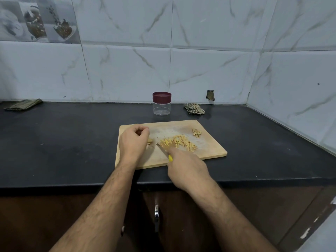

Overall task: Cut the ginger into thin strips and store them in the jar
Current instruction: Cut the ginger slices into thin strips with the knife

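From my head view, my right hand [185, 168] grips the yellow-handled knife [164, 151], its blade touching the ginger strips [179, 142] piled at the centre of the cutting board [214, 151]. My left hand [133, 140] hovers loosely curled, holding nothing, just left of a small uncut ginger piece [150, 141]. The strips look light, thin and easily scattered; I'd pinch them in bunches. The jar [161, 104], lid on, stands above the board.
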{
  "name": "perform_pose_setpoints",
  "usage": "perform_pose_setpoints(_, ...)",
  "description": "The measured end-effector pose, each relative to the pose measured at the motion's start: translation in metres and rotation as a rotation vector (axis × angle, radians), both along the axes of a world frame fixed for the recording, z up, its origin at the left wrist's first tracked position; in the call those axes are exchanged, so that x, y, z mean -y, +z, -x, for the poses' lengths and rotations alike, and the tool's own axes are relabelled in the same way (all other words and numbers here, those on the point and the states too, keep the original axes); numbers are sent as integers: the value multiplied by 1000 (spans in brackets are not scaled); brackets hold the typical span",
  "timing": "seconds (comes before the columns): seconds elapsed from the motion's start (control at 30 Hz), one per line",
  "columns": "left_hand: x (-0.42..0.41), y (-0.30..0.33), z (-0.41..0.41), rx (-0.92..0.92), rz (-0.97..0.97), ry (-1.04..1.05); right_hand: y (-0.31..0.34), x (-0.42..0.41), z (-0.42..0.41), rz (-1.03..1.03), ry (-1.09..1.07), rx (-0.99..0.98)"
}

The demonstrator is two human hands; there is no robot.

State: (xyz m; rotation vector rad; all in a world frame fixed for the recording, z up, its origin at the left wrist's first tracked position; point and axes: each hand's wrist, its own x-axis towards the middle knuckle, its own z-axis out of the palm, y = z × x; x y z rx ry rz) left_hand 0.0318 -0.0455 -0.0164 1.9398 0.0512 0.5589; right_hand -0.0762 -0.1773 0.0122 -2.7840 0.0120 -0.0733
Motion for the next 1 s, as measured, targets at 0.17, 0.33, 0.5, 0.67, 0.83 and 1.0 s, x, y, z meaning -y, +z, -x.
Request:
perform_pose_setpoints(0.17, -2, -1, 1, 32, -43, 167, -5, 2, -8, 60, -53, 47)
perform_pose_setpoints(0.33, -2, -2, 1, 20, -45, 181, -5, 15, -11, 18, -149, 61)
perform_pose_setpoints(0.5, -1, -3, -2, -5, -91, 165, -2, 7, -11, -27, -96, 68)
perform_pose_setpoints(0.67, -3, -6, -6, -11, -105, 159, 1, 8, -19, 2, -120, 51)
perform_pose_setpoints(0.83, -4, -11, -14, -11, -187, 139, 1, 9, -19, -24, -104, 73)
perform_pose_setpoints(1.0, 7, -14, -9, 60, -537, 3, -6, 9, -30, -164, -71, 111)
